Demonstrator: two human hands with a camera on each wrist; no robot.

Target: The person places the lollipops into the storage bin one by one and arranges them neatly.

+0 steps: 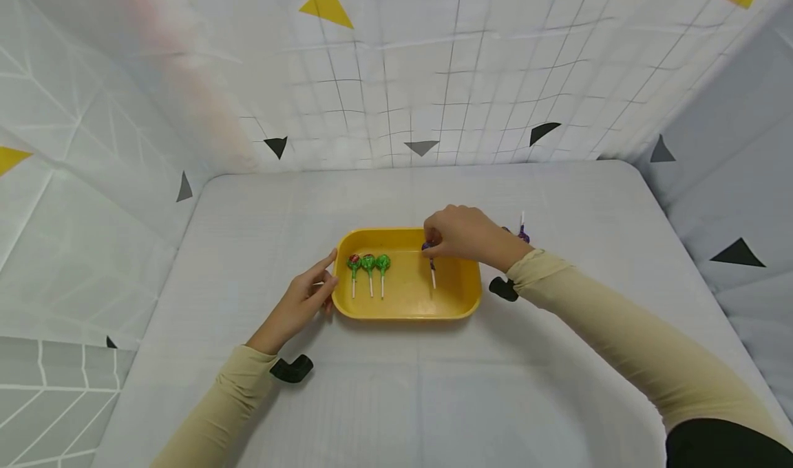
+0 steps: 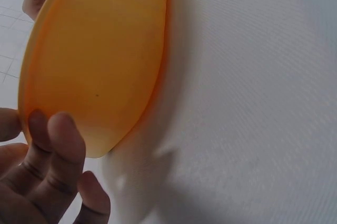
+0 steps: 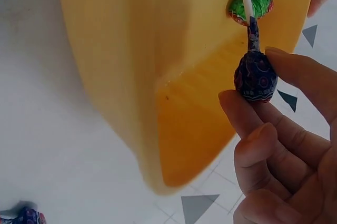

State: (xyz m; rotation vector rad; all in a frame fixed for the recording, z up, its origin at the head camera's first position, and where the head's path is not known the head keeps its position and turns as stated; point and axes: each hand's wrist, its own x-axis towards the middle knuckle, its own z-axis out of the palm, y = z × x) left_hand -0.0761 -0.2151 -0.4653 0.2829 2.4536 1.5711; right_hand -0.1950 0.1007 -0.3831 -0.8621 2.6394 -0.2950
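My right hand [image 1: 467, 234] pinches a purple-wrapped lollipop [image 3: 255, 79] by its round head, between thumb and fingertips. Its white stick points towards me, over the right half of a yellow tray [image 1: 403, 299]. Three lollipops in green wrappers with some red, among them a middle one [image 1: 368, 263], lie side by side in the tray's left half, sticks also towards me. At the tray's left end, my left hand [image 1: 303, 299] holds the rim. The left wrist view shows its fingertips [image 2: 66, 134] against the outer wall.
Beyond my right wrist, more purple lollipops [image 1: 524, 235] lie on the white-covered table [image 1: 372, 399], partly hidden by the arm. Patterned white cloth walls [image 1: 396, 76] rise behind the table and at both sides. Dark wrist-camera mounts [image 1: 292, 369] hang below both wrists.
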